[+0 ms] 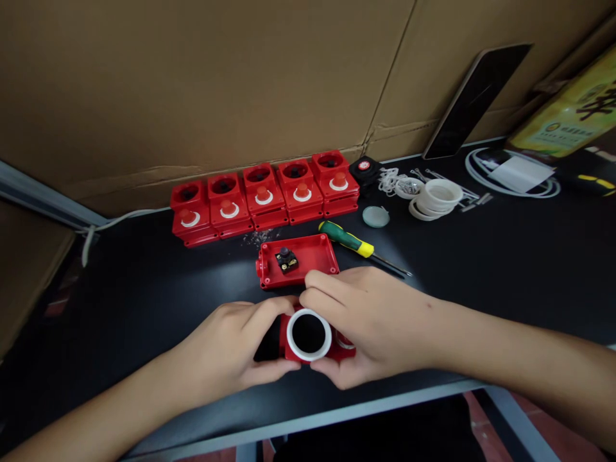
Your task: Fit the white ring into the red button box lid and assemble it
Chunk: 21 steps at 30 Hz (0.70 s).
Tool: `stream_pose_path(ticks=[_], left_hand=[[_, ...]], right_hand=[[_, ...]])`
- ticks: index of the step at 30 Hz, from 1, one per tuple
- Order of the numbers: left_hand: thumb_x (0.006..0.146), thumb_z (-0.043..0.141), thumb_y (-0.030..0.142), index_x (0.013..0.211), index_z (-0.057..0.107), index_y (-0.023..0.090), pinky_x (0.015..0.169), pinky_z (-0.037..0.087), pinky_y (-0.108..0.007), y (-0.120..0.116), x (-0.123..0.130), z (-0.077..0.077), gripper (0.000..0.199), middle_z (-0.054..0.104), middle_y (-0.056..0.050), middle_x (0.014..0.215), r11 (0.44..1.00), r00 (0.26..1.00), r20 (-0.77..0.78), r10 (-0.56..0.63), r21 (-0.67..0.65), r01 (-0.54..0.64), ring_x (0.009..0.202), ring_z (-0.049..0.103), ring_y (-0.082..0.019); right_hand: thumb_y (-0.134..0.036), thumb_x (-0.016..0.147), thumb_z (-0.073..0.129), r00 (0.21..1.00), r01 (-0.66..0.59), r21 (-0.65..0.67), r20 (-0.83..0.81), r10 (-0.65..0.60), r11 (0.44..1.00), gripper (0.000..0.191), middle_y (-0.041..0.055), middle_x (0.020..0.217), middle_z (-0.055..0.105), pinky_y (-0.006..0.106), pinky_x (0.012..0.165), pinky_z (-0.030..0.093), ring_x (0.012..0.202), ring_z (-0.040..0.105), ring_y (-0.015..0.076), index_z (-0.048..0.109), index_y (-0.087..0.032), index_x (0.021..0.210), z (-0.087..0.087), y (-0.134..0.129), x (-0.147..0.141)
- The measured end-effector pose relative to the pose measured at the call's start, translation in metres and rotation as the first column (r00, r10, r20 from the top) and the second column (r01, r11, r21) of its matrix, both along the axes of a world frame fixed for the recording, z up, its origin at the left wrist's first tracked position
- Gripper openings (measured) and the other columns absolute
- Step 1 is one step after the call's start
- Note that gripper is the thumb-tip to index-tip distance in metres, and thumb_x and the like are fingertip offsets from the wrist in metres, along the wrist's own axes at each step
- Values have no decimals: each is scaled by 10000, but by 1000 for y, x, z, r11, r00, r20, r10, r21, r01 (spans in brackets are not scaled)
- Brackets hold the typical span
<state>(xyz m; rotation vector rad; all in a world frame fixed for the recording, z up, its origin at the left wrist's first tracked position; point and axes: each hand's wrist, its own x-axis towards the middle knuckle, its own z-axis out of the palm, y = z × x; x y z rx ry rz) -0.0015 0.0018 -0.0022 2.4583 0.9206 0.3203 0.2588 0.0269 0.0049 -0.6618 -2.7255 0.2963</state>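
Observation:
In front of me, near the table's front edge, is a red plastic housing cover (283, 343) with a white ring (289, 333) on its round opening. My left hand (240, 340) grips the cover's left side, thumb below and fingers above. My right hand (356, 321) is closed around the ring from the right, its thumb at the lower rim and curled fingers at the top. It hides much of the cover. Just beyond them lies an open red box base (315, 256) holding a small black switch block (287, 259).
Behind stands a row of several red assembled boxes (264, 197). A green and yellow screwdriver (359, 244) lies beside the base. Farther right are a clear disc (376, 216), stacked white rings (436, 197), a black part (366, 169), a leaning phone (476, 99) and a coiled cable (513, 173).

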Motion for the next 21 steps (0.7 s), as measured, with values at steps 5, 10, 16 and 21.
stream_pose_path(ticks=[5,10,16,21], left_hand=[[954,777,397,1317,458,243,526,400,-232,-1,0,0,507,432,144,630,1000,1000,-8,4,25,-4,468,498,-116],[928,809,375,1285,473,251,524,399,-228,-1,0,2,506,460,142,641,1000,1000,-8,6,-9,-6,471,508,-112],[946,784,390,1281,471,250,525,403,-232,-1,0,1,479,455,143,635,1000,1000,-3,5,6,-5,468,503,-114],[968,753,438,1278,469,247,532,413,-238,-2,0,1,462,455,141,625,1000,1000,-4,2,8,-2,466,504,-117]], right_hand=[[-343,795,673,999,-49,-101,3,50,994,264,12,930,532,307,548,337,645,402,145,592,-159,967,3,0,0],[-735,896,665,999,-38,-3,30,39,999,598,30,953,567,336,581,364,672,494,180,598,-156,1030,-2,2,3],[-570,930,661,999,-31,71,19,30,997,432,28,921,561,323,562,348,634,476,170,603,-148,1003,-4,-1,2],[-426,848,641,999,-35,57,-9,36,998,300,25,889,554,307,550,345,629,458,159,616,-144,950,-2,0,-1]])
